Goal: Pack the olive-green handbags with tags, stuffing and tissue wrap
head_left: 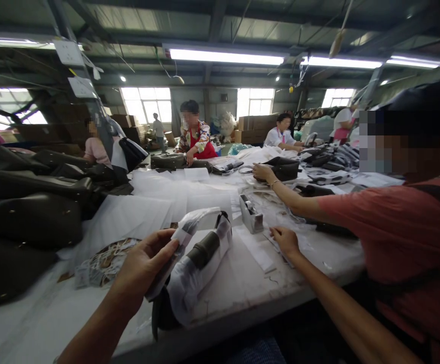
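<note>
My left hand [144,265] grips a dark bag strap [184,235] wrapped in thin white paper, thumb on top. The strap belongs to a dark olive bundle [203,250], partly wrapped in white tissue, near the table's front edge. To its right, my right hand [287,243] hovers low over the table with fingertips pressed together; what they pinch is too small to make out. Just beyond that hand stands a grey tape dispenser [252,215]. A white paper strip [256,250] lies between the bundle and my right hand.
Dark olive bags [26,212] pile up on the left. White tissue sheets [140,212] and a tangle of corded tags [108,260] lie on the white table [238,298]. A co-worker in a red shirt [356,222] reaches over from the right towards a dark bag [282,168]. Other people work opposite.
</note>
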{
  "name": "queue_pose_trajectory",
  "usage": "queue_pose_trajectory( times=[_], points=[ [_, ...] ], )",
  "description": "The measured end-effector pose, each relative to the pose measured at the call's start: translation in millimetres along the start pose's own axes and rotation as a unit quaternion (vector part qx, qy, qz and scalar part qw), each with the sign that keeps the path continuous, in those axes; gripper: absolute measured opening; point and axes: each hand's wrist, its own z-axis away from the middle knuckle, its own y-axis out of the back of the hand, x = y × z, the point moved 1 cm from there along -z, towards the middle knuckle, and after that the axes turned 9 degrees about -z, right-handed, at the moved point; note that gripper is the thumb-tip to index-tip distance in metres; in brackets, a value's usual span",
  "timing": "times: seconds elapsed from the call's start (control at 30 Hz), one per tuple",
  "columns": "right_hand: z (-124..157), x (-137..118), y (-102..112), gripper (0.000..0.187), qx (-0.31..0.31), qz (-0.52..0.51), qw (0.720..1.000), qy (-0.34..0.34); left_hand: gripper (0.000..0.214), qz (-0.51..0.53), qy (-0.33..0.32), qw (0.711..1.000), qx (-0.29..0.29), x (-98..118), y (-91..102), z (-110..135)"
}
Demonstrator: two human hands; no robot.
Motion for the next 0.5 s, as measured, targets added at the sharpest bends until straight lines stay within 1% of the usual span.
queue_pose_trajectory(
  times=[0.07,0.13,0.17,0.23,0.3,0.37,0.43,0.5],
  points=[
    [15.2,-9.0,10.6,0.019,-0.013,0.024,0.998,0.048,0.059,-0.003,0.004,1.0,0.001,-1.3,0.5,-0.7],
    [30.5,-24.6,18.5,0.014,-0.037,0.037,0.995,0.088,0.059,0.005,0.006,1.0,-0.005,-2.7,0.7,-2.1],
    [38.1,-35.5,21.1,0.014,-0.054,0.043,0.991,0.117,0.059,0.011,0.006,1.0,-0.011,-3.4,0.9,-3.0],
    [54.2,-63.9,23.3,0.016,-0.092,0.044,0.974,0.204,0.058,0.022,0.004,0.999,-0.031,-5.0,1.1,-4.6],
    [72.9,-99.8,21.4,0.018,-0.132,0.018,0.94,0.314,0.059,0.03,-0.003,0.998,-0.05,-6.9,1.1,-5.6],
    [94.4,-139.0,15.9,0.019,-0.167,-0.039,0.899,0.404,0.061,0.036,-0.015,0.998,-0.057,-9.2,0.8,-5.8],
    [117.1,-176.5,6.9,0.021,-0.207,-0.101,0.859,0.458,0.059,0.041,-0.033,0.997,-0.058,-12.0,-0.1,-5.3],
    [138.6,-207.6,-5.3,0.019,-0.251,-0.16,0.83,0.471,0.055,0.045,-0.057,0.995,-0.063,-14.7,-1.3,-4.2]
  ],
)
